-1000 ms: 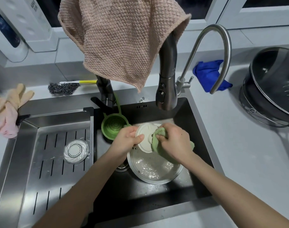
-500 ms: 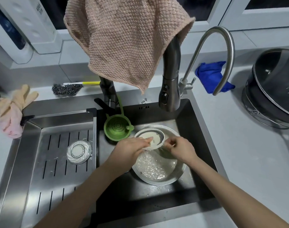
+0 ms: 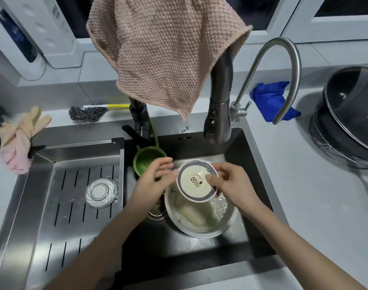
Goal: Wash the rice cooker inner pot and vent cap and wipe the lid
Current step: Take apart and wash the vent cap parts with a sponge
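Both forearms reach up from the bottom edge over the dark sink (image 3: 178, 254). The right hand (image 3: 231, 185) holds a round cream lid plate (image 3: 191, 190) with a grey rim, its thumb pressed on the top face near the central nub and its fingers curled under the right edge. The left hand (image 3: 155, 178) lies just beside the plate's left edge with its fingers loosely stretched and slightly spread; they are blurred, so contact cannot be told. The plate sits tilted above a metal bowl (image 3: 199, 232) of soapy water where a pale green cloth (image 3: 196, 214) lies. Left of the bowl, a small clear round cap (image 3: 101, 192) rests on the slotted draining tray (image 3: 74, 216), and a green strainer (image 3: 144, 162) hangs behind the left hand. Beyond, a brown towel (image 3: 166, 55) drapes over the dark faucet (image 3: 219, 114). A dark pot (image 3: 350, 114) leans in a wire rack far right on the counter. Small print on the white appliance (image 3: 32, 28) at the upper left is too small to read.
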`<state>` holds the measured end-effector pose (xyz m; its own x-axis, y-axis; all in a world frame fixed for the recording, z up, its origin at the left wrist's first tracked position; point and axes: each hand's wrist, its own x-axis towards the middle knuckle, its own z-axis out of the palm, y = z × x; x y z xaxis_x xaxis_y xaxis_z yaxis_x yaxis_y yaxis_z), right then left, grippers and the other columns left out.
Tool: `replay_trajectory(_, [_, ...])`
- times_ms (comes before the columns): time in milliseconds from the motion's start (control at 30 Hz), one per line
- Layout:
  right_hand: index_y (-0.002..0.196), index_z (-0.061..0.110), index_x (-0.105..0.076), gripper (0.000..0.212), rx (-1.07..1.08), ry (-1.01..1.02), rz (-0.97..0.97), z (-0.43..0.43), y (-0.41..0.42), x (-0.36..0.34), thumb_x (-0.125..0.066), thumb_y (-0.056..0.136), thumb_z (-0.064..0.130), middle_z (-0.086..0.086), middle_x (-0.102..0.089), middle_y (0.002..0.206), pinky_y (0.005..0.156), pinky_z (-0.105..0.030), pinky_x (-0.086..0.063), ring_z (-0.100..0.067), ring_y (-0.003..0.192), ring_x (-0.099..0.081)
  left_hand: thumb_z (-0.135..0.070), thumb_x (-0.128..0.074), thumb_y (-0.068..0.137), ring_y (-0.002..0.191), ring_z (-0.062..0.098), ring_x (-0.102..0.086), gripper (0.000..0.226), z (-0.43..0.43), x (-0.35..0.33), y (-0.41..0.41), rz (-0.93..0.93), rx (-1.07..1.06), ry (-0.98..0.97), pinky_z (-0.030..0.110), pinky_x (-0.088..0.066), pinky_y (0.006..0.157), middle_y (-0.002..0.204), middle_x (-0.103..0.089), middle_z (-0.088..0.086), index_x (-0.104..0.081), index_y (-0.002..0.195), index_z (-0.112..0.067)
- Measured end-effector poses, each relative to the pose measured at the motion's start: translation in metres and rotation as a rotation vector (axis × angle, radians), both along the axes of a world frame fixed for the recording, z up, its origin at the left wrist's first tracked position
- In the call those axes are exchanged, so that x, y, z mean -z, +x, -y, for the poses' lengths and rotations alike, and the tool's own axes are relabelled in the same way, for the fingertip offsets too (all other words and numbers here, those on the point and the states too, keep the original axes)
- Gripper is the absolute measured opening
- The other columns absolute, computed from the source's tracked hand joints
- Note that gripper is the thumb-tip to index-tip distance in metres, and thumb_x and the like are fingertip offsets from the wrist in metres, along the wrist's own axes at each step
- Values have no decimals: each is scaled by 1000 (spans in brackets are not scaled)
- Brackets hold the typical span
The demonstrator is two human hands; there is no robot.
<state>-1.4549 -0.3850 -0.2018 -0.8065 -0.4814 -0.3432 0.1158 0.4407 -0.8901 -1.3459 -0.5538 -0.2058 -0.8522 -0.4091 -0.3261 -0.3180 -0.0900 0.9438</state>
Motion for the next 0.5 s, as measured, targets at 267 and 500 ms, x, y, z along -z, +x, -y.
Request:
replay_trajectory(267, [98, 12, -70, 15, -330, 189, -641, 7, 13, -16, -60, 88, 16, -2, -71, 80, 65, -27, -44, -18, 73, -63, -20, -60, 89, 73, 22, -61, 18, -8, -12, -27, 96, 282, -417, 36, -47, 70, 78, -67, 12, -68, 82, -6])
replay_trajectory(500, [88, 19, -73, 7, -100, 177, -398, 12, 13, -20, -69, 82, 17, 9, -69, 75, 70, -29, -53, -9, 71, -64, -20, -59, 89, 66, 14, -54, 20, -15, -16, -25, 124, 148, -365, 34, -44, 64, 69, -61, 9, -63, 71, -11])
